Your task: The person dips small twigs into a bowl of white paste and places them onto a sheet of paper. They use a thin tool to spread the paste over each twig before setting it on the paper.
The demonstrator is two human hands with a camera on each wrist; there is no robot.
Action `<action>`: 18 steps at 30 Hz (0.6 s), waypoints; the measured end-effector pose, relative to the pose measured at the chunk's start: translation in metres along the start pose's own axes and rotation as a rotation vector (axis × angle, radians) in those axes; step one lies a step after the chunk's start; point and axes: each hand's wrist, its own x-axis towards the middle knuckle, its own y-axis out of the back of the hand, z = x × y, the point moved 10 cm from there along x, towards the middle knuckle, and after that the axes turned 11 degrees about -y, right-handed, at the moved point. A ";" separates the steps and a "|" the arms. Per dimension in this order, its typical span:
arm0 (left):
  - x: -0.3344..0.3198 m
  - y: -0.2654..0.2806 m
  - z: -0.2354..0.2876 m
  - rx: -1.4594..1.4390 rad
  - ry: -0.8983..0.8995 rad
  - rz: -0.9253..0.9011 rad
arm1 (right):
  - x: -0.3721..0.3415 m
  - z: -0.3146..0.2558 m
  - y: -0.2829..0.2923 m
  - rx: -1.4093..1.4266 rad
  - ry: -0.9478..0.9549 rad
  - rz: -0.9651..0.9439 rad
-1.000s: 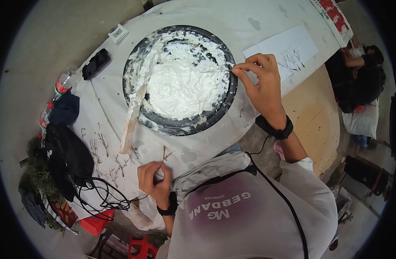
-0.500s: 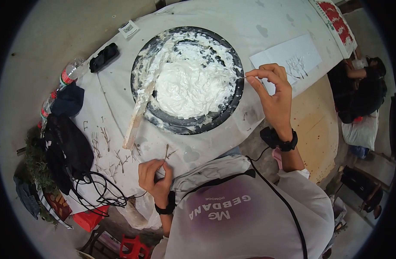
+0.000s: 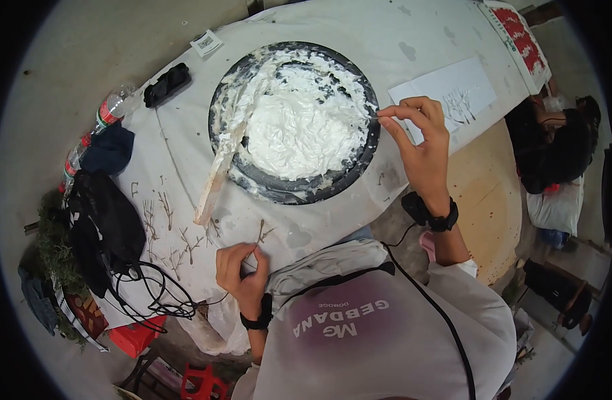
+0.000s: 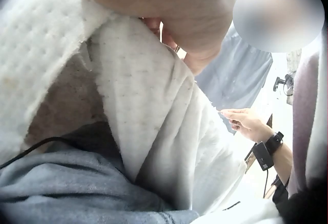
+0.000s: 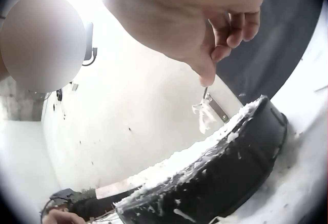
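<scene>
Between thumb and forefinger, my right hand [image 3: 426,150] pinches a thin twig at the right rim of a black round basin [image 3: 369,157] of thick white paste [image 3: 306,133]. In the right wrist view the twig's lower part [image 5: 205,114] is coated white and hangs above the basin's edge [image 5: 215,183]. My left hand [image 3: 243,277], near the table's front edge, pinches the end of a small forked brown twig [image 3: 262,232]. A wooden stick [image 3: 216,183] leans on the basin's left rim, its upper part smeared with paste.
Bare twigs [image 3: 166,210] lie left of the stick. White-coated twigs lie on a paper sheet [image 3: 413,87] at the right. A black case [image 3: 167,85], bottles [image 3: 111,110], a black bag [image 3: 103,230] and cables [image 3: 153,300] line the left side. Another person [image 3: 553,140] is at the far right.
The right hand and its twig have drawn back slightly from the paste to the basin's rim. The left hand has stayed nearly still with its twig. The head view has shifted slightly.
</scene>
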 end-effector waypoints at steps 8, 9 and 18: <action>0.001 -0.002 -0.001 -0.003 0.006 -0.001 | 0.000 -0.008 0.002 0.011 -0.006 0.005; 0.000 -0.001 -0.001 -0.002 0.010 -0.003 | 0.001 -0.009 0.001 0.013 -0.006 0.003; -0.001 -0.001 -0.003 0.002 0.020 -0.007 | 0.000 -0.013 0.001 0.003 -0.001 -0.010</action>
